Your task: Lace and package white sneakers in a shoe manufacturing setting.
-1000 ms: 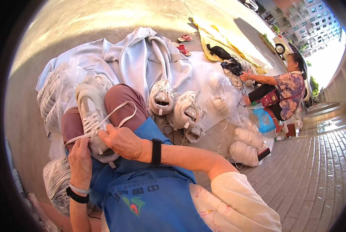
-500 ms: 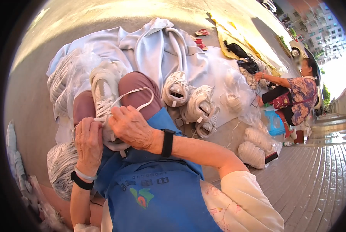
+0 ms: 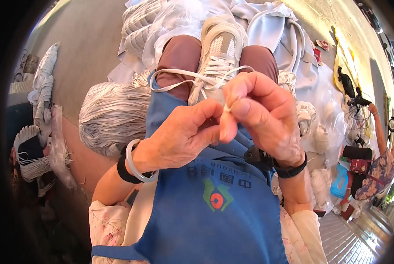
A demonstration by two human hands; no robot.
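Note:
A beige-white sneaker [image 3: 223, 46] is wedged between my knees with its toe pointing away, its lace threaded through the eyelets. Loose loops of the shoelace [image 3: 172, 71] spread out to the left and right of the sneaker. Over its ankle end my two hands meet, fingertips touching. My left hand [image 3: 181, 136] pinches with thumb and forefinger at a small white piece that looks like the lace's end. My right hand [image 3: 267, 116] closes thumb and finger on the same piece. The sneaker's heel is hidden behind my hands.
At my left lies a thick bundle of pale laces [image 3: 113, 115]. More sneakers [image 3: 306, 115] stand right of my knee. Clear plastic bags [image 3: 168, 28] and a grey sheet [image 3: 265, 24] lie ahead. A person [image 3: 375, 178] sits at the right near a blue stool [image 3: 339, 181].
My view has turned downward and left. Both hands have drawn back from the sneaker's laces toward my body and now pinch together at a small white piece.

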